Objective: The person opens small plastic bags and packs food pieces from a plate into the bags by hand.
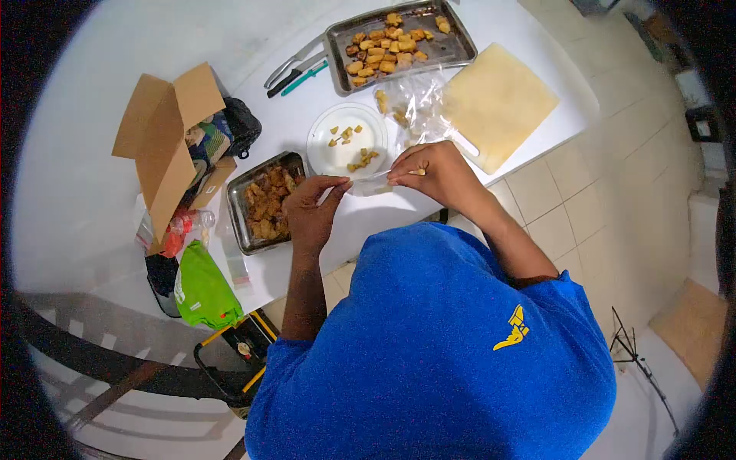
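Between my two hands a small clear plastic bag [369,185] is stretched at the table's front edge. My left hand [314,208] pinches its left end, beside the tray of browned pieces [266,201]. At the bag's right end, the fingers of my right hand [433,175] are pressed together on it, with a small pale piece showing by them. Just beyond the bag lies a white plate [322,142] with several small yellowish chunks [363,159] on it. Another clear plastic bag [422,103] with some pieces lies behind my right hand.
A large metal tray [333,65] with browned chunks stands at the back. Knives [295,65] and a teal-handled tool [305,78] lie left of it. A cutting board [502,107] is on the right. An open cardboard box [165,172] and green bag [205,287] are at left.
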